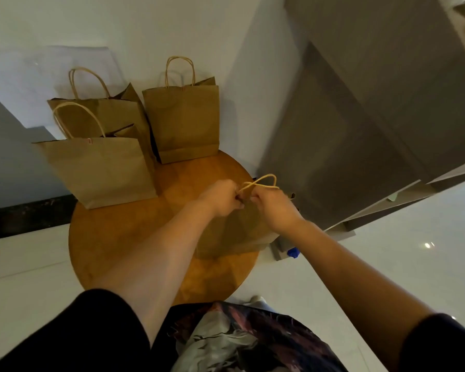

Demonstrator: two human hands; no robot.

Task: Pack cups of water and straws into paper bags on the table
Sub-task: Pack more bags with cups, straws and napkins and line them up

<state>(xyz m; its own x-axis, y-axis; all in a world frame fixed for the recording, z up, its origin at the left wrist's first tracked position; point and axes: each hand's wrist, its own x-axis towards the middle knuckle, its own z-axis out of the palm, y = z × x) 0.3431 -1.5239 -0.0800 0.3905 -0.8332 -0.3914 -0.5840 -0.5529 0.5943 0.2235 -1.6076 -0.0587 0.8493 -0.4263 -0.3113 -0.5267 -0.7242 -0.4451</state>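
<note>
Three brown paper bags (pixel 181 119) upright at back of round wooden counter (pixel 113 237). Our left hand (pixel 220 197) and right hand (pixel 271 208) pinch fourth bag (pixel 236 232) top at front. No cups or straws visible; we judge packing nearly done.

Three brown paper bags (pixel 180 122) upright at table's far edge; fourth bag (pixel 236 229) nearest, rope handles (pixel 263 182) raised.
</note>
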